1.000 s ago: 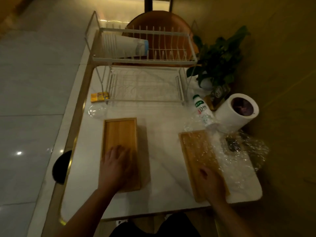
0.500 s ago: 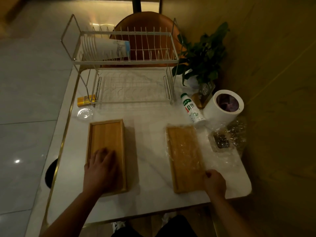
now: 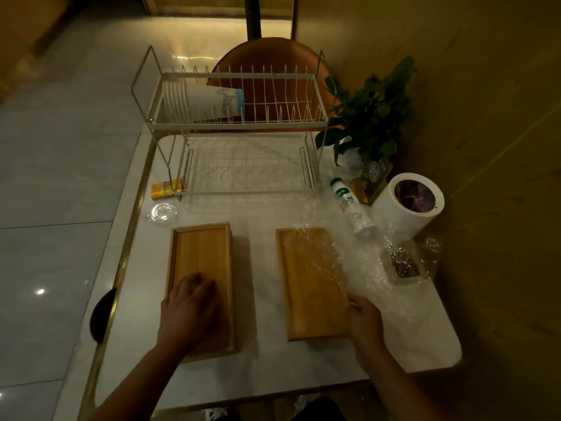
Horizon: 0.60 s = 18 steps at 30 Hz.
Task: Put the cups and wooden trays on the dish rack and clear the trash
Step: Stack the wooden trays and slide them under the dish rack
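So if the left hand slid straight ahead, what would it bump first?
Probably the far rim of the tray under the left hand; beyond that, the rack. Depth is hard to judge.

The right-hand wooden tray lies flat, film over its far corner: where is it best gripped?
Pinch the near right rim of the right wooden tray, coming from the right, beside the right hand. It lies flat, its raised rim gives purchase, and plastic film drapes only the far end.

Plastic wrap (image 3: 361,256) pulled rightward, partly off right tray (image 3: 309,287).
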Tool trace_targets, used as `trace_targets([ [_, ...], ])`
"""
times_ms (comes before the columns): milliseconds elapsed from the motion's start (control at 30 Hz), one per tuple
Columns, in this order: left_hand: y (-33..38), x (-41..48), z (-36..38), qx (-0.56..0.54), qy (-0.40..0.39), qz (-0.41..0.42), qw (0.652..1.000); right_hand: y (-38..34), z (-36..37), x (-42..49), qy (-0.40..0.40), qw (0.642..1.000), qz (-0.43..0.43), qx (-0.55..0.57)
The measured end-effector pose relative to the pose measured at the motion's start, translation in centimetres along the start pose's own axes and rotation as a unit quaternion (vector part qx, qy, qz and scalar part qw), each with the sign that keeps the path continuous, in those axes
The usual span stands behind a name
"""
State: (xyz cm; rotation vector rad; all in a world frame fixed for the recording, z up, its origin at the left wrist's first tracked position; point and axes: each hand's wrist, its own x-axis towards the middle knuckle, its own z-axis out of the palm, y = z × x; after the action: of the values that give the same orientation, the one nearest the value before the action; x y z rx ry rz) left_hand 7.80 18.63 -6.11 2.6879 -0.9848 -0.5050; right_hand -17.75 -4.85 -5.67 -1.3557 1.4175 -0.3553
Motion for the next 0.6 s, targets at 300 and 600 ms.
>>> trace_targets([
  [300, 1.0, -0.1, -1.3, -0.131, 0.021, -0.041, 0.99, -6.2, 5.1, -5.3, -0.3, 0.856, 0.244, 0.344],
  [600, 7.1, -1.1, -6.4, -0.727, -0.003, -0.162, 0.667, -9.5, 9.7, -9.9, -0.43, 0.8, 0.237, 0.344],
])
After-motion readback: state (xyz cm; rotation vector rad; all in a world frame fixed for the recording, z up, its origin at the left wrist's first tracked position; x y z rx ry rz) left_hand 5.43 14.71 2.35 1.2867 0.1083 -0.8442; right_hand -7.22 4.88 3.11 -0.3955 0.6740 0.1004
